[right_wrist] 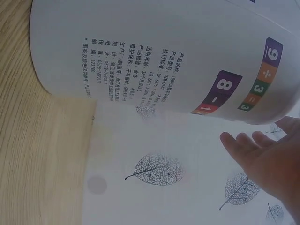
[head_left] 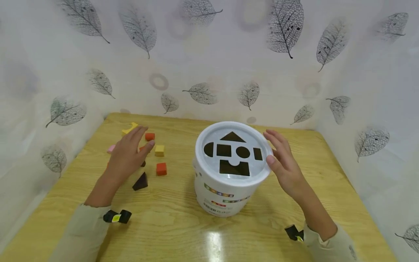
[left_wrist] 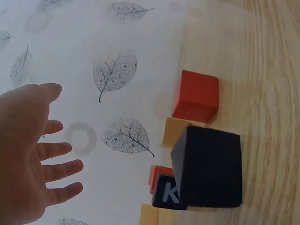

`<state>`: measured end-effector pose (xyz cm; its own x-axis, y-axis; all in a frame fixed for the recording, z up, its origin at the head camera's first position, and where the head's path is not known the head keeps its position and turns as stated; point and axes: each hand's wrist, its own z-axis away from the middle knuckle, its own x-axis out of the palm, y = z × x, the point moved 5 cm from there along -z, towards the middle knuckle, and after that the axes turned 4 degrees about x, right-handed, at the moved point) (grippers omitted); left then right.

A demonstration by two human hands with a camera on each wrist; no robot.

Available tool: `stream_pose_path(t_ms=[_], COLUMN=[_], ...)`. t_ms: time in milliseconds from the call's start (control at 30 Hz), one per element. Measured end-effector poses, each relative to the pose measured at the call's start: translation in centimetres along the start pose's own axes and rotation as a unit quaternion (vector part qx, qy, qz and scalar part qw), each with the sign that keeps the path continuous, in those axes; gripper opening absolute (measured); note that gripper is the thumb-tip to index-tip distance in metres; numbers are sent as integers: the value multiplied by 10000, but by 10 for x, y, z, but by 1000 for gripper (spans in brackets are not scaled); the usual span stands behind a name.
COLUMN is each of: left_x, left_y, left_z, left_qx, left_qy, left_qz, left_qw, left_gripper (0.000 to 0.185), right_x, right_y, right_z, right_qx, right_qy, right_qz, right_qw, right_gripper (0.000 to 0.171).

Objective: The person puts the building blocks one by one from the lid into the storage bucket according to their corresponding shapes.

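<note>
- The left hand (head_left: 126, 154) hovers flat over the scattered wooden blocks, fingers straight and spread, holding nothing; the left wrist view shows the same splayed fingers (left_wrist: 56, 168) with no block between them.
- The right hand (head_left: 283, 163) is held out with relaxed fingers just beside the rim of the white bucket (head_left: 229, 189), close to the lid's edge; whether the thumb actually touches the rim I cannot tell. It grips nothing.
- Nearest the left hand lie an orange block (head_left: 149, 137), a yellow cube (head_left: 159, 150), a red cube (head_left: 161, 169) and a dark triangular block (head_left: 140, 182); a yellow curved piece (head_left: 130, 128) and a pink piece (head_left: 111, 148) lie farther back.
- The bucket stands upright mid-table, its lid (head_left: 233, 153) on, with cut-outs for a triangle, half-circle, square, circle, rectangle and arch.
- All of this sits on a wooden table (head_left: 183, 225) with leaf-print walls around it.
- Judgement: the step looks like choosing a block; no piece is picked yet. Closing the fingers on one block and matching it to its hole would call for the right hand to steady the bucket.
</note>
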<state>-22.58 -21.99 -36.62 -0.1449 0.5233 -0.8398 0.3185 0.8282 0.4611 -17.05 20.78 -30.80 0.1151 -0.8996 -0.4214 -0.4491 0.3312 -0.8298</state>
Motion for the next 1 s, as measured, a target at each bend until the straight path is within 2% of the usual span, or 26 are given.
stream_pose_path(t_ms=[233,400,500,733,1000], left_x=[11,22,28,43,49], left_y=[-21,-33,-38,-47,-47], left_z=[-4,-8,-12,-21,-27], left_qx=[-128,-116,-68,-80,-145], left_qy=[-243,-587,-671,-848,-1037], left_qz=[193,48,-37,36,-28], left_qw=[9994,9982,9977,9964,9945], left_gripper=[64,64,59,55,54], right_x=[4,7,8,10,8], right_y=[1,4,4,4,7], right_z=[0,1,1,3,4], right_qx=[81,5,-76,-134,-216], right_qy=[19,3,-22,-21,-48], right_qz=[-111,-60,-80,-220,-314], right_qw=[9999,10000,9999,9997,9993], right_gripper=[55,52,50,49,47])
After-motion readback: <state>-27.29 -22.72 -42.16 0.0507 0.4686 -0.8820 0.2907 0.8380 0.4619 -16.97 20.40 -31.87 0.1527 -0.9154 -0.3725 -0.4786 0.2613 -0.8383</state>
